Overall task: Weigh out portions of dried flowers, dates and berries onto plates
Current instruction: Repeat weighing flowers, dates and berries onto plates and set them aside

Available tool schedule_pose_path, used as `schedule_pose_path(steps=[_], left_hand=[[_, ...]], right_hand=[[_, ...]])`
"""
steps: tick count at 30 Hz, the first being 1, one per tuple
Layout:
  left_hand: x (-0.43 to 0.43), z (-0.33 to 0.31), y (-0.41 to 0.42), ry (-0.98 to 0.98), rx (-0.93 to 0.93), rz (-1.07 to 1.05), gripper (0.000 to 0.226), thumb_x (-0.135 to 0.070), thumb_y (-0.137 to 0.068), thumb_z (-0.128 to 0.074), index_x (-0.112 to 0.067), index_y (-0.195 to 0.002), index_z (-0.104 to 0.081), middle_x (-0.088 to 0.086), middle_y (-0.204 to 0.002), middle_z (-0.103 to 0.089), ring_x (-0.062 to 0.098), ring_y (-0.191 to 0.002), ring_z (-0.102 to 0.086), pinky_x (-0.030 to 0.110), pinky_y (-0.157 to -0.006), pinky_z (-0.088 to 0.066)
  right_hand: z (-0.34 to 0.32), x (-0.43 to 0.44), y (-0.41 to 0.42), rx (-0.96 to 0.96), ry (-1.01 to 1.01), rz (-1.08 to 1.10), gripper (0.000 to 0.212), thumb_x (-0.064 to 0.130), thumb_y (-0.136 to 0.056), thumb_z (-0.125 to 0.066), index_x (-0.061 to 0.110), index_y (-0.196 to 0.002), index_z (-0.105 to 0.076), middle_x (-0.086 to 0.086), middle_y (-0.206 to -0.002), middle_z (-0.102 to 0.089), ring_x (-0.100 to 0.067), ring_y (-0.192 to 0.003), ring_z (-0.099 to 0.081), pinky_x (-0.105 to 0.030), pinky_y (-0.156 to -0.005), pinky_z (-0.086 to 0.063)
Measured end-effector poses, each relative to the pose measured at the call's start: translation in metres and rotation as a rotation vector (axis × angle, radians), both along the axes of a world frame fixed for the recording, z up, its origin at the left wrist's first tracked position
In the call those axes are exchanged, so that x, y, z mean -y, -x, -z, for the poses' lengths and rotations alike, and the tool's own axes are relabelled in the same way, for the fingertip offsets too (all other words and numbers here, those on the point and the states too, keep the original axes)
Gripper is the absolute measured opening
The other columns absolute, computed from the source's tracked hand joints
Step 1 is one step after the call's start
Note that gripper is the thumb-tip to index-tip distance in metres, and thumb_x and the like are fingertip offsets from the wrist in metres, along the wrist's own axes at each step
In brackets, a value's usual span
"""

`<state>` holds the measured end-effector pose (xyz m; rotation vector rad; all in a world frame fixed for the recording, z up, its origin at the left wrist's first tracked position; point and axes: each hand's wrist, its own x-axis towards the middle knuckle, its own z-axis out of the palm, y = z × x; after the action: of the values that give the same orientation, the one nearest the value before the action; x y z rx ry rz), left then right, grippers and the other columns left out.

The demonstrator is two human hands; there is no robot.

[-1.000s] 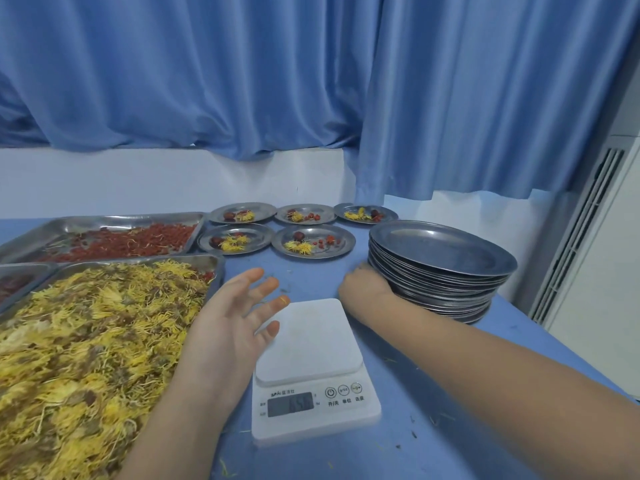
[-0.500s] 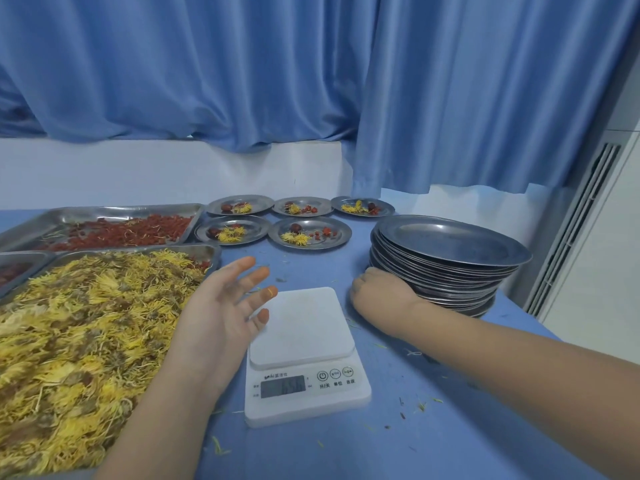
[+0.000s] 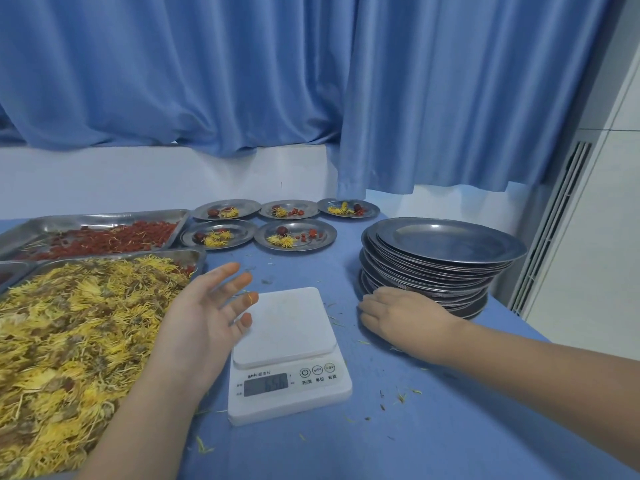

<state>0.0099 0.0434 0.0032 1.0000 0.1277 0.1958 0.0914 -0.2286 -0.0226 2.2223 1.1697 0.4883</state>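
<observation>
While my left hand point(image 3: 204, 317) hovers with fingers spread and loose, holding nothing, just left of the white scale point(image 3: 287, 355), my right hand point(image 3: 401, 317) rests against the foot of the stack of empty plates point(image 3: 446, 258). I cannot tell whether its fingers grip one. Yellow dried flowers point(image 3: 69, 323) heap at my left, red berries point(image 3: 114, 237) lie behind them, and five portioned plates point(image 3: 294, 235) stand farthest back.

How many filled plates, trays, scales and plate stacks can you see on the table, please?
Filled plates: 5
Trays: 3
Scale: 1
Stack of empty plates: 1
Total: 10, counting the stack as one
</observation>
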Motion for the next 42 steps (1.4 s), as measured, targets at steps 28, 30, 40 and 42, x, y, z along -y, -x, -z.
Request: schedule_pose_path(steps=[28,30,40,42], left_hand=[[-0.005,0.002,-0.001,-0.030,-0.012,-0.056,0.015,-0.022,-0.095,-0.053,-0.017,-0.100,-0.066,0.000,-0.077,-0.068,0.019,-0.067,-0.059,0.034,-0.066,-0.041],[-0.006,0.002,0.000,-0.024,-0.017,-0.059,0.015,-0.022,-0.095,-0.053,-0.017,-0.099,-0.066,0.001,-0.078,-0.067,0.020,-0.069,-0.059,0.033,-0.066,-0.040],[-0.014,-0.002,0.001,-0.019,-0.013,-0.228,0.013,-0.022,-0.096,-0.051,-0.019,-0.098,-0.063,-0.001,-0.088,-0.061,0.017,-0.074,-0.056,0.029,-0.066,-0.040],[-0.018,-0.003,0.002,0.003,-0.008,-0.314,0.010,-0.022,-0.096,-0.052,-0.021,-0.094,-0.062,-0.003,-0.086,-0.059,0.015,-0.072,-0.054,0.028,-0.065,-0.040]], right_hand=[[-0.098,0.043,0.040,0.007,-0.514,0.474,0.026,0.034,-0.095,-0.041,0.020,-0.087,-0.061,0.002,-0.100,-0.059,-0.024,-0.095,-0.056,-0.030,-0.070,-0.044],[-0.099,0.044,0.038,0.048,-0.488,0.464,0.025,0.030,-0.095,-0.042,0.021,-0.092,-0.065,0.001,-0.097,-0.056,-0.023,-0.096,-0.053,-0.030,-0.068,-0.040],[-0.090,0.016,0.051,0.385,-0.815,-0.106,0.010,-0.001,-0.070,-0.076,0.007,-0.066,-0.071,-0.004,-0.065,-0.061,-0.029,-0.061,-0.051,-0.035,-0.051,-0.045],[-0.080,-0.002,0.057,0.380,-0.829,-0.249,0.007,0.000,-0.073,-0.074,0.007,-0.072,-0.073,-0.003,-0.067,-0.062,-0.029,-0.060,-0.050,-0.038,-0.052,-0.045]])
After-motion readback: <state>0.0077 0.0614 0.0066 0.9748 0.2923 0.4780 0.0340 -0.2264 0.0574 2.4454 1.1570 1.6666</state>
